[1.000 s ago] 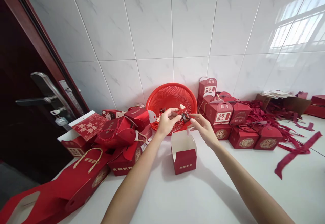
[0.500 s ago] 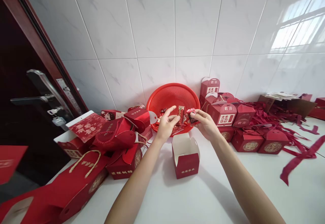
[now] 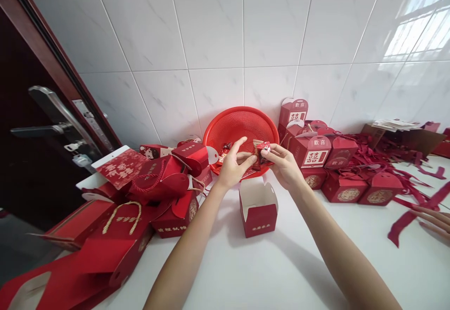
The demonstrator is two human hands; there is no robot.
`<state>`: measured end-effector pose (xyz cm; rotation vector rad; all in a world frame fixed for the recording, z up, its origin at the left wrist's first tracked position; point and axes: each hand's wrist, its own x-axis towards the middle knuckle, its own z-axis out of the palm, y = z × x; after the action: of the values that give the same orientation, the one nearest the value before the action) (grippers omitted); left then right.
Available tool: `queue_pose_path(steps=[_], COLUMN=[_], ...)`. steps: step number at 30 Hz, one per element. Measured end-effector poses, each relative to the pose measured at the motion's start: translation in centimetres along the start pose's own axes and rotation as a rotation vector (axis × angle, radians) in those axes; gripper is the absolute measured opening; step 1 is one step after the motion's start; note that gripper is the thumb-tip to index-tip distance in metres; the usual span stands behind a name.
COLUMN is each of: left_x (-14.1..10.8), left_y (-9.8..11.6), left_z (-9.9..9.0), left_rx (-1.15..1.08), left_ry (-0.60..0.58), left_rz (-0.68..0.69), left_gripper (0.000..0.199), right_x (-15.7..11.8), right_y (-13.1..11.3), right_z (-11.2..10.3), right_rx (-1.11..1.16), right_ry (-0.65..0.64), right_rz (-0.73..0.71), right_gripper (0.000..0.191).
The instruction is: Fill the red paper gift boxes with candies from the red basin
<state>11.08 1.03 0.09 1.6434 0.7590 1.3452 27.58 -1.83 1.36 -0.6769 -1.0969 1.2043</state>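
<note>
Over the front of a red plastic basket [image 3: 239,117], my two hands are close together. My left hand [image 3: 232,167] has its thumb against a reddish-brown wrapped candy [image 3: 257,156], index finger raised. My right hand [image 3: 285,167] pinches a shiny red wrapped candy [image 3: 263,146], which partly overlaps the other one. More red-wrapped candies [image 3: 225,151] lie in the basket, partly hidden by my hands. Just below them, an open dark red gift box [image 3: 260,220] stands upright on the white table with its pale inside showing; its floor is hidden.
Several red gift boxes with rope handles [image 3: 158,178] are piled at left, beside a dark door [image 3: 21,169]. More boxes [image 3: 316,153] are stacked at right, near red ribbons [image 3: 404,225]. Another person's hand [image 3: 434,220] reaches in at the right edge. A tiled wall [image 3: 218,28] stands behind.
My left hand has brought its candy right, against the one in my right hand. Another person's hand has appeared at right. The red flap at far left has moved down to the boxes.
</note>
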Motion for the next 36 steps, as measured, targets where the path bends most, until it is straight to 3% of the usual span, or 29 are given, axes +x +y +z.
queue_pose_path(steps=[4,7,11,15,20,23,26,30,33,36], left_x=[0.8,2.3,4.9,7.2,8.1,8.0,7.3,4.7,2.0,-0.5], left_y=[-0.8,-2.1,-4.0,-5.5,-7.2,-7.3,-5.8,-1.4,2.3,4.9], left_z=[-1.8,-2.6,-1.2,1.2,1.9,1.4,0.6,-0.8,-2.1,-2.9], left_rx=[0.253,0.482,0.613,0.724,0.781,0.719,0.604,0.429,0.232,0.389], left_ry=[0.01,-0.003,-0.144,-0.286,-0.282,-0.201,-0.131,-0.171,-0.314,-0.537], left_rz=[-0.027,-0.085,-0.105,-0.112,-0.135,-0.109,-0.066,-0.016,0.027,0.009], left_gripper=[0.035,0.023,0.021,0.035,0.011,0.016,0.024,0.033,0.034,0.028], right_x=[-0.2,-0.7,-1.2,-1.3,-1.1,-1.0,-0.8,-0.9,-1.2,-1.6], right_y=[-1.7,-3.2,-4.5,-4.8,-4.9,-4.9,-4.8,-4.7,-4.9,-5.1], right_z=[-0.8,-1.5,-1.9,-1.7,-1.6,-1.7,-1.8,-1.9,-1.7,-1.3], right_rx=[0.025,0.009,-0.076,-0.09,-0.098,-0.082,-0.044,-0.051,-0.074,-0.112], right_ry=[0.034,0.042,0.07,0.092,0.077,0.08,0.079,0.031,-0.013,-0.032], right_rz=[-0.034,-0.075,-0.165,-0.187,-0.173,-0.151,-0.114,-0.065,-0.047,-0.046], right_gripper=[0.035,0.033,0.028,0.033,0.034,0.029,0.031,0.038,0.041,0.038])
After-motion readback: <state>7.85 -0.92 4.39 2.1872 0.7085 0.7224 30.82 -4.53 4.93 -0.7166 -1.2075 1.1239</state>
